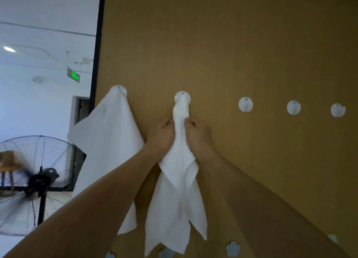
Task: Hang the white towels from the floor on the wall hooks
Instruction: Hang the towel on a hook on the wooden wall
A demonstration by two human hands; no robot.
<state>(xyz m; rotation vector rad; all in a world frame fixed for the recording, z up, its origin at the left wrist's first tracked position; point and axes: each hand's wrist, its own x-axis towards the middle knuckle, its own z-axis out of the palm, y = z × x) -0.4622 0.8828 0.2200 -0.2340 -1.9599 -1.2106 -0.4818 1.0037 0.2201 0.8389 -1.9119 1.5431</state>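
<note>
Gripping from both sides, the person's left hand (161, 134) and right hand (197, 132) pinch the bunched neck of a soft white terry towel (179, 191) just below the second round white plastic wall hook (182, 98) on the tan wood-grain wall panel (232, 44). Head view only. Fingers of both hands are curled into the cloth, knuckles outward, thumbs hidden. The towel's top is gathered over that hook; whether it is fully caught behind the peg cannot be told. Below the hands it falls in loose pointed folds against the panel.

A second white towel (108, 151) already hangs spread from the first round white hook (118, 90) on the left, touching the left forearm. Three more round white hooks (245, 104) sit bare to the right, well apart from the hands.

Handling judgement: the cloth looks light, limp, not slippery, not fragile; it drapes and bunches, keeps no shape. Best hold is the gathered neck close under the hook, where both hands are now, so the fold can be tugged down to seat it. A grip lower down would likely only stretch the folds. Risk: a thick bunch may ride off a shallow peg on release.

A black standing pedestal fan (40, 180) and a green lit exit sign (73, 75) show at left.
</note>
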